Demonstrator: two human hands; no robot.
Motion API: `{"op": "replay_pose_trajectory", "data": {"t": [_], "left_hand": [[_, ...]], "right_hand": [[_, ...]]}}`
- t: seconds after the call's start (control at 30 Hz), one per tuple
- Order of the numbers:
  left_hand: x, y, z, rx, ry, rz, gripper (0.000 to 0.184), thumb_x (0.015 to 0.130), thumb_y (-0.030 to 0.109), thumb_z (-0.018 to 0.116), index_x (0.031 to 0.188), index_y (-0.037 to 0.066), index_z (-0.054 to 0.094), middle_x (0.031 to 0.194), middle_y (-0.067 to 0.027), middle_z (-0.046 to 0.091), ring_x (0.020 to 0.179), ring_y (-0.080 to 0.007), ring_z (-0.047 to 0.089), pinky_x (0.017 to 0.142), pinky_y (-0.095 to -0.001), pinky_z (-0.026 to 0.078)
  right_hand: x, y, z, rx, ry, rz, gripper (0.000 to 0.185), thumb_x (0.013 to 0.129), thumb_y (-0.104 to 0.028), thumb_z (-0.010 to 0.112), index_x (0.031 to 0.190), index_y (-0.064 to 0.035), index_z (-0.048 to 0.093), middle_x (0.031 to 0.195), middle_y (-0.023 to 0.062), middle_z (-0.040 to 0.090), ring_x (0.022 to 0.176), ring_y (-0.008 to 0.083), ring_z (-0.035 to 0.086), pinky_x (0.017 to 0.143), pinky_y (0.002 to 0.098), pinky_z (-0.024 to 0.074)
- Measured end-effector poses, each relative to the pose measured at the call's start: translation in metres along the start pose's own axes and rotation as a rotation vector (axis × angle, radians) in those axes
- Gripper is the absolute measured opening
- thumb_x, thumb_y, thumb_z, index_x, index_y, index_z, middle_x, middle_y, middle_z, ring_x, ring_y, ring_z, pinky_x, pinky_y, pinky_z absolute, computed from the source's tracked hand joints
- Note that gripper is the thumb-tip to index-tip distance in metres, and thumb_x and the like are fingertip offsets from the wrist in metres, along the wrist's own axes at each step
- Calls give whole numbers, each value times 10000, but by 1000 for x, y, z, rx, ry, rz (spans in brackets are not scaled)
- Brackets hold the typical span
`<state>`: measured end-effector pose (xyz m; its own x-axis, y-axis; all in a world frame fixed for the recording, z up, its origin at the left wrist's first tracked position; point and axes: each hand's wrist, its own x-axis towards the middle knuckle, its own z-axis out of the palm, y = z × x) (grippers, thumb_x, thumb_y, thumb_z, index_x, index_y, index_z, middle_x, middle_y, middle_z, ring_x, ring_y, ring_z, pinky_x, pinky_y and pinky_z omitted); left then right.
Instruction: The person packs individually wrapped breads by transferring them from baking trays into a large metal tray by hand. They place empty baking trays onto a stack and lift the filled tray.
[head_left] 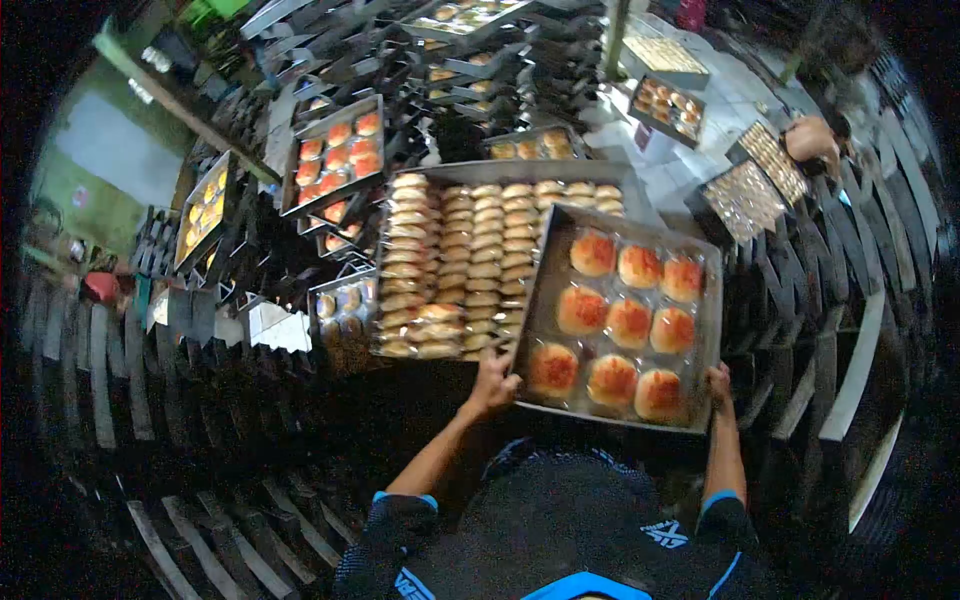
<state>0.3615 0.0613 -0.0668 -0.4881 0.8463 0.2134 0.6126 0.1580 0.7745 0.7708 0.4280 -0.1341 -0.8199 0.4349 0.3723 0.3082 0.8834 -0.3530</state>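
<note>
Black shirt (585,510) with blue trim sits nearest; its wearer's left hand (493,385) and right hand (718,383) clamp opposite sides of a square bun tray (538,300) before the chest, presumably to balance it. 9 browned buns (628,323) stand 3 by 3, likely spaced to protect their tops. Behind, a larger tray (600,172) holds close-packed pastries (485,250).

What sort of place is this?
Most likely a bakery or its packing area. The left hand and right hand hold a tray of nine orange-topped buns; just beyond is a larger tray of small baked pieces in rows, with more filled trays around.
</note>
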Motion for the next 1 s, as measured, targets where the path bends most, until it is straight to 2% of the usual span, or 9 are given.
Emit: {"op": "replay_pose_trajectory", "data": {"t": [0.07,0.17,0.27,0.37,0.43,0.63,0.67,0.87,1.0], "left_hand": [[5,7,4,-53,-91,-100,598,602,155,542,1192,58,515,1072,-274,502,1026,-422,418,948,-465,303],[3,2,9,226,-39,-101,607,586,90,559,1191,61,518,1088,-232,474,1009,-368,442,910,-425,360],[21,76,6,194,183,-227,574,642,100,578,1181,-55,457,1073,-230,488,999,-336,479,864,-422,400],[39,143,44,-498,61,-401,595,727,234,636,1199,-59,425,1037,-235,524,953,-345,527,870,-414,410],[33,135,98,64,-184,-323,789,743,391,667,1263,-92,324,1132,-237,515,1052,-339,520,878,-380,432],[50,136,141,-19,-348,-700,907,662,483,726,1211,-115,323,1078,-252,546,985,-306,568,838,-351,453],[36,96,161,-98,-322,-363,735,702,398,732,1148,-70,382,1056,-205,570,964,-248,585,816,-321,466],[43,119,99,-741,-142,-538,469,808,177,633,1156,-14,382,1075,-123,550,957,-232,574,819,-326,478],[66,97,76,-886,-145,-611,540,774,230,553,1219,-8,363,1143,-164,445,1112,-281,435,925,-370,387]], "right_hand": [[31,-45,-14,747,-49,767,222,805,-180,458,871,1,567,707,46,541,593,134,491,518,275,388],[33,-32,-6,743,-224,899,436,780,-217,536,1161,-10,487,925,89,584,797,232,551,724,383,456],[73,-140,-68,-64,102,612,570,769,-219,551,1253,32,382,1156,259,461,1061,404,459,928,432,372],[67,-190,-76,98,-104,618,730,746,-304,588,1302,50,273,1219,311,382,1146,450,375,976,451,333],[48,-200,-51,167,-275,783,860,697,-327,649,1328,58,208,1189,341,391,1116,450,405,966,447,348],[61,-177,-33,448,-330,936,718,679,-344,717,1216,18,405,1049,228,550,983,364,544,868,393,432],[59,-177,-31,438,-291,889,659,698,-342,710,1183,10,433,1015,197,572,936,323,568,840,377,446],[79,-185,-65,1531,-32,1017,406,885,-263,509,1206,-17,467,1134,83,544,999,167,544,857,293,441],[120,-223,-1,1610,-124,995,432,897,-302,473,1214,-10,453,1144,86,530,1043,166,504,915,301,388]]}}
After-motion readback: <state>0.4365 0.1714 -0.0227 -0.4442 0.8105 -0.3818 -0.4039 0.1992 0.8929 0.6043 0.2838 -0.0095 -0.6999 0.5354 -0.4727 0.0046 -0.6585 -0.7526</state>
